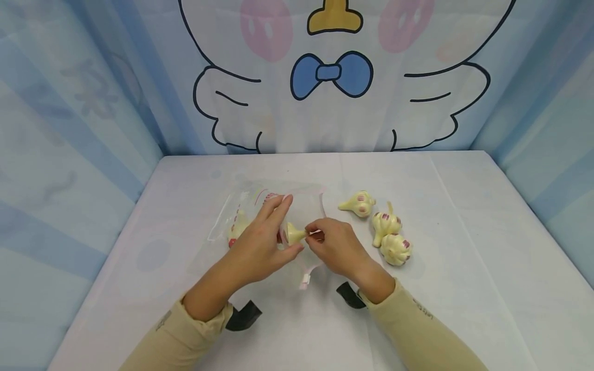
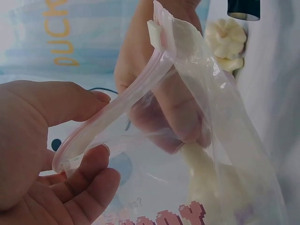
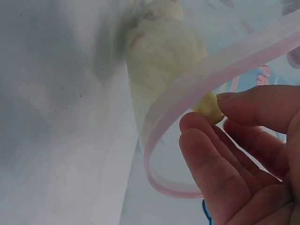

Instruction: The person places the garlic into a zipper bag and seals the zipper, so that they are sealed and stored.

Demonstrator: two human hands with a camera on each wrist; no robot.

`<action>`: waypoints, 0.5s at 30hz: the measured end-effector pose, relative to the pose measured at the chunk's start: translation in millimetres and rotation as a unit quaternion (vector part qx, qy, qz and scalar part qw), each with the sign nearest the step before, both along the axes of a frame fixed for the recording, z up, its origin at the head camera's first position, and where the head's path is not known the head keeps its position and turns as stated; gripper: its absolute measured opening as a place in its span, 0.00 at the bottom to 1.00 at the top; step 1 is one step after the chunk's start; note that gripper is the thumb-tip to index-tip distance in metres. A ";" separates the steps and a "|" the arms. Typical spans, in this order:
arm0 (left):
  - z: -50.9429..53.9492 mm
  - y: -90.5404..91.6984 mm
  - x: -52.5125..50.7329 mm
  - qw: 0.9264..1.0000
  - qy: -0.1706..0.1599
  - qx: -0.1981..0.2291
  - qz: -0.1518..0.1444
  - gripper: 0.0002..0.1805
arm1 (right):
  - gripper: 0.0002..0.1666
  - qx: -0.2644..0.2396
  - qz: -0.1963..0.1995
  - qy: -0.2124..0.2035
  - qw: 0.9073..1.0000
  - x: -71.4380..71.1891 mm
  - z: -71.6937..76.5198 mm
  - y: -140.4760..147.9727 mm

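Curtains [image 1: 343,121] back the bench [image 1: 464,268]. Left fingers [image 2: 96,197] hold a clear bag [image 2: 243,122]; right fingers [image 3: 211,164] pinch a garlic bulb [image 1: 294,235].

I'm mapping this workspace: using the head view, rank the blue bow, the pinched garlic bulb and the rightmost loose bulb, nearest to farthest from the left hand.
From the left hand:
1. Pinched garlic bulb: just to its right.
2. Rightmost loose bulb: farther right, on the table.
3. Blue bow: on the backdrop, beyond the table.

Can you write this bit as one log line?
left hand: holds bag; right hand: pinches garlic bulb at bag's mouth; table: three more garlic bulbs
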State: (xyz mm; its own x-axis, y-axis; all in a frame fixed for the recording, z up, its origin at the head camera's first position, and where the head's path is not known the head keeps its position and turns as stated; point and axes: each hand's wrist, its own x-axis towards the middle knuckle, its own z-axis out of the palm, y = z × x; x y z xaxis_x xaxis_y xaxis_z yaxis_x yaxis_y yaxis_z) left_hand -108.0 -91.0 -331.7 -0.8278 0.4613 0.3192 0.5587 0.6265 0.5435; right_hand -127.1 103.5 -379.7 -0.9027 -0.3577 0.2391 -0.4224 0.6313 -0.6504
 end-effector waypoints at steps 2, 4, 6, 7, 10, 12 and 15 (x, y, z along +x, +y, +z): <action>0.0 -0.1 -0.1 1.000 -0.001 -0.001 0.000 0.49 | 0.10 -0.005 0.002 -0.011 1.000 -0.3 -0.8 0.0; -0.3 -0.1 -0.3 1.000 -0.001 0.000 0.001 0.49 | 0.11 -0.007 0.002 -0.020 1.000 -0.2 -0.7 -0.3; -0.8 -0.1 -0.5 1.000 -0.001 0.001 0.002 0.49 | 0.11 -0.005 -0.003 -0.021 1.000 0.1 -0.7 -0.7; -1.0 -0.1 -0.5 1.000 -0.001 0.001 0.003 0.49 | 0.11 -0.004 -0.007 -0.021 1.000 0.2 -0.7 -0.9; -1.3 0.2 -0.5 1.000 -0.001 0.001 0.004 0.49 | 0.10 0.001 -0.018 -0.017 1.000 0.3 -0.4 -2.0; -1.4 0.4 -0.5 1.000 -0.001 0.001 0.004 0.49 | 0.10 0.002 -0.024 -0.014 1.000 0.2 -0.6 -3.1; -1.4 0.4 -0.5 1.000 -0.004 0.002 0.003 0.48 | 0.08 -0.002 -0.028 -0.010 1.000 -0.2 -1.0 -5.0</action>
